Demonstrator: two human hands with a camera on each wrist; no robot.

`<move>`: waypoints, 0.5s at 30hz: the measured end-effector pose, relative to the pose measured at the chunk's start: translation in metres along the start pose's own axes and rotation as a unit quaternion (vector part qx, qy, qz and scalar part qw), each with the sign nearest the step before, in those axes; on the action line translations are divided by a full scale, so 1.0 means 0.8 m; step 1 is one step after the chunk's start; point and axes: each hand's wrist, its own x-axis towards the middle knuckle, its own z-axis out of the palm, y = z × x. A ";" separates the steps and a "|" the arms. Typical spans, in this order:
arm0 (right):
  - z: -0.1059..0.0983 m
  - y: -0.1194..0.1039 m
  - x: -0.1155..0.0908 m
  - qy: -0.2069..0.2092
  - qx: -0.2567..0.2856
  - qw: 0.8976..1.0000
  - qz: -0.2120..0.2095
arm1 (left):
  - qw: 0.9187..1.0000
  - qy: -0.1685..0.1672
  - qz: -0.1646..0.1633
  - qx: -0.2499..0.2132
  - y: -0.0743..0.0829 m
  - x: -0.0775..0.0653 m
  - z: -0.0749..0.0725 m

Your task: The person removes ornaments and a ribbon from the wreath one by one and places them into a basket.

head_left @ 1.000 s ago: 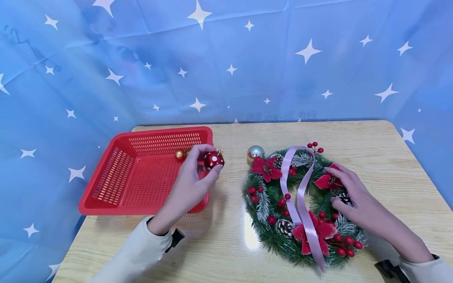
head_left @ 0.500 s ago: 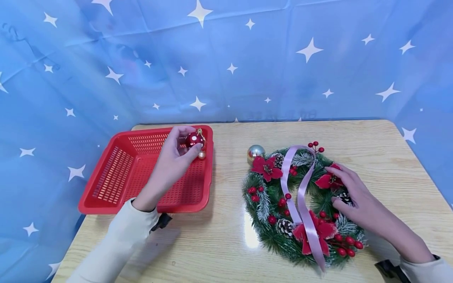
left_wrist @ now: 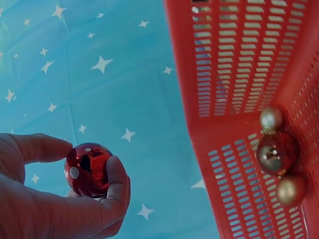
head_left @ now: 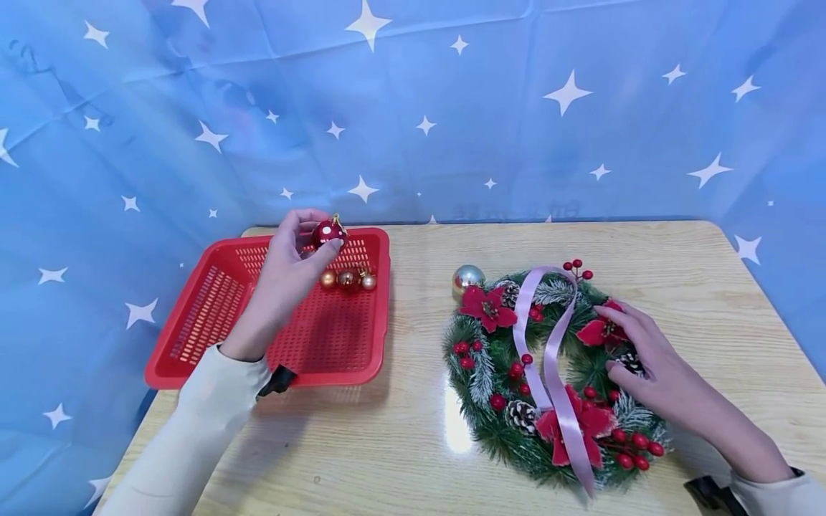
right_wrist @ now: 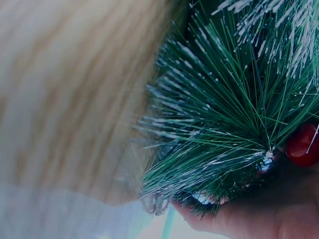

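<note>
Fingers and thumb of my left hand (head_left: 274, 276) pinch a red Christmas bauble (head_left: 328, 232) with white dots and a gold cap. The hand is raised above the back of the red plastic basket (head_left: 329, 378). In the left wrist view, the same bauble appears between the fingertips, apart from the basket wall. On the right, my right hand (head_left: 654, 369) grips the side of a green Christmas wreath (head_left: 480, 423), by a red poinsettia (head_left: 600, 331) and a pine cone. Needles hide part of that hand in the right wrist view.
Inside the basket lie a gold bauble (head_left: 328, 279), a shiny red bauble (head_left: 349, 279) and a pale one (head_left: 368, 282). A silver-gold ball (head_left: 467, 279) sits behind the wreath's left side. Lilac ribbon (head_left: 560, 390) lies across the wreath. A starry blue cloth (head_left: 387, 150) hangs behind the table.
My left hand has moved left and away with the dotted bauble, from the basket's right rim to above its back. The baubles inside now show more fully. My right hand stays on the wreath.
</note>
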 end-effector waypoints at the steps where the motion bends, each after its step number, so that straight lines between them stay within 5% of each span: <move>1: 0.000 0.000 0.000 0.000 -0.001 1.000 0.000 | 1.000 0.000 -0.003 -0.002 -0.002 0.002 -0.002; 7: -0.001 -0.001 -0.001 -0.001 0.001 1.000 0.004 | 1.000 0.008 -0.014 -0.014 -0.017 0.018 -0.014; 15: -0.001 -0.003 -0.001 -0.005 -0.001 1.000 0.005 | 0.999 0.014 -0.041 0.028 -0.037 0.037 -0.040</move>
